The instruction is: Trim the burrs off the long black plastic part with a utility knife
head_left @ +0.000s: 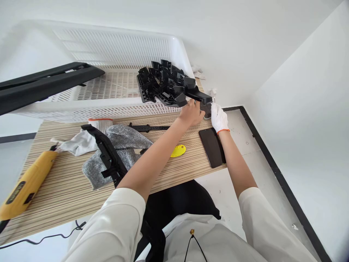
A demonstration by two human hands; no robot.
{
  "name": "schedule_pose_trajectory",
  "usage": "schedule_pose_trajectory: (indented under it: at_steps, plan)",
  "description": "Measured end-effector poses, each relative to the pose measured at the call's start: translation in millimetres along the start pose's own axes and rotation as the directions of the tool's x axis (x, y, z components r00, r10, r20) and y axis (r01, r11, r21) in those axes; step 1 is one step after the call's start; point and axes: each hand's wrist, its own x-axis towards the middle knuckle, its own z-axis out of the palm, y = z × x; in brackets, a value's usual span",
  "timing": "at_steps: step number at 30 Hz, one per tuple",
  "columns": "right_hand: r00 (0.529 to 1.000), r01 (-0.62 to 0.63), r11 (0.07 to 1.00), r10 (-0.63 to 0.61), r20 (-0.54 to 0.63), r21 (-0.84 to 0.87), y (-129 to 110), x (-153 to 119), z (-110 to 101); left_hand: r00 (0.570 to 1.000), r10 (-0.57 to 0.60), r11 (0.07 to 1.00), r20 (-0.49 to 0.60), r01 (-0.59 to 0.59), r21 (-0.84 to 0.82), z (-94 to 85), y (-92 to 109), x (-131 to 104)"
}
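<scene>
My bare left hand point(191, 113) is by the front right corner of the white basket, just under the overhanging end of a black plastic part point(200, 95). Its fingers are curled, and whatever they grip is hidden. To its right, my right hand point(219, 117), in a white knit glove with an orange cuff, is closed; what it holds does not show. Between the hands lies a dark flat device point(206, 110), partly covered. A black smartphone point(212, 147) rests on the table below my right hand.
A white slatted basket point(114, 103) holds several black plastic parts point(163, 82) and long black trim pieces point(49, 82). On the wood-grain table point(68, 196) lie a yellow corded tool point(28, 182), grey cloth point(122, 140), a white glove point(81, 142), a curved black part point(109, 154), a black caliper point(148, 128) and a yellow-handled tool point(178, 150).
</scene>
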Motion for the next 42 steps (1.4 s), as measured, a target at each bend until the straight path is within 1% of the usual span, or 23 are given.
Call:
schedule_pose_trajectory:
  at_steps: [2,5,7,10,14,16,18,19,21,27,30,33,39,42]
  plan:
    - [1.0,0.011,1.0,-0.011,0.019,-0.024,0,0,-1,0.997,0.007,1.0,0.079,-0.006,-0.011,-9.3,2,-3]
    - [0.996,0.078,0.992,-0.073,0.058,-0.1,-2,0,-3,0.978,0.016,1.0,0.209,-0.013,-0.012,-23.0,10,-13]
    - [0.995,0.089,0.986,-0.08,0.066,-0.141,-4,-1,-4,0.97,0.023,0.999,0.24,-0.028,0.017,-26.8,15,-20]
    - [0.998,0.044,0.987,-0.036,0.052,-0.153,-4,-1,-6,0.981,0.037,0.997,0.193,-0.05,0.062,-22.5,15,-27]
    - [0.999,0.042,0.992,-0.041,0.01,-0.123,1,-1,-5,0.992,0.09,0.992,0.089,-0.097,0.079,-12.2,3,-28]
    - [0.999,0.028,0.994,-0.033,-0.042,-0.105,5,0,-2,0.984,0.149,0.984,0.093,-0.157,0.089,-10.2,-1,-29]
    - [0.996,-0.01,0.995,0.001,-0.091,-0.094,9,1,1,0.968,0.222,0.967,0.122,-0.234,0.1,-9.6,0,-32]
    - [0.994,-0.026,0.995,0.016,-0.106,-0.096,11,2,2,0.959,0.25,0.958,0.135,-0.265,0.106,-9.3,1,-34]
    - [0.993,-0.04,0.992,0.027,-0.115,-0.119,13,4,5,0.951,0.273,0.949,0.144,-0.291,0.123,-7.8,5,-36]
    - [0.993,-0.014,0.956,-0.02,-0.113,-0.293,16,5,11,0.964,0.237,0.954,0.122,-0.255,0.156,-0.3,10,-34]
    - [0.991,0.006,0.941,-0.052,-0.127,-0.338,18,6,14,0.969,0.215,0.958,0.121,-0.233,0.164,-0.3,11,-34]
    - [0.989,0.026,0.934,-0.075,-0.125,-0.356,21,7,16,0.97,0.208,0.96,0.126,-0.227,0.163,-1.9,12,-34]
    - [0.985,0.044,0.946,-0.096,-0.146,-0.323,25,9,18,0.969,0.215,0.961,0.12,-0.232,0.151,-2.7,13,-35]
    - [0.983,0.074,0.944,-0.124,-0.136,-0.322,27,9,19,0.972,0.202,0.965,0.123,-0.219,0.144,-3.3,13,-36]
